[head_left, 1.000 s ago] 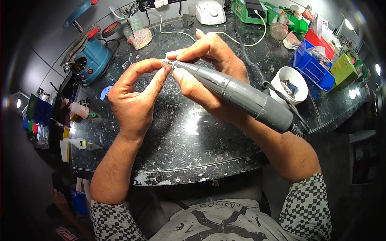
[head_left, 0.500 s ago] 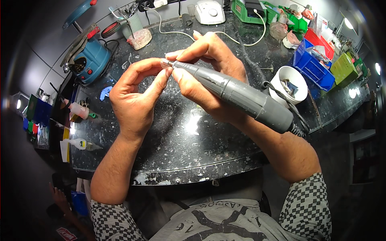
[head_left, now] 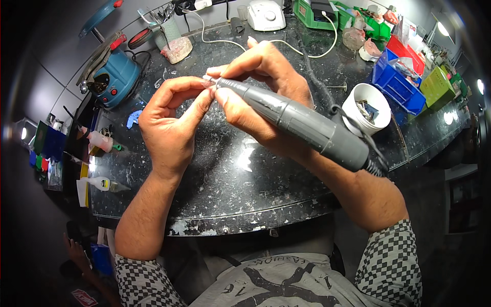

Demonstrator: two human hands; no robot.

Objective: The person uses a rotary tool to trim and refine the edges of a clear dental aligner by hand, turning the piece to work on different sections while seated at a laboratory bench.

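My right hand (head_left: pixel 279 71) is closed round a dark grey rotary handpiece (head_left: pixel 307 123), which slants from its narrow tip at upper left to a coiled cord at lower right. Between the thumb and fingertips of my left hand (head_left: pixel 171 120) is a small pinkish, see-through piece (head_left: pixel 207 82); its exact kind is too small to make out. The handpiece's tip meets or nearly meets this piece, and the fingertips of both hands come close together there. Fingers partly cover the piece. Both hands are raised over the dark, speckled worktop (head_left: pixel 230 189).
Right of the handpiece stands a white tub (head_left: pixel 355 105) with small metal bits inside. A blue machine (head_left: pixel 116 77) occupies the left side. Behind are a white control box (head_left: pixel 266 15) and a pink-white block (head_left: pixel 177 49). Blue bins (head_left: pixel 396 82) line the right. Another person's hand (head_left: pixel 76 253) shows at lower left.
The handpiece's rear end has swung slightly left and down, and its tip has shifted a little. My left hand has barely moved and still pinches the small piece.
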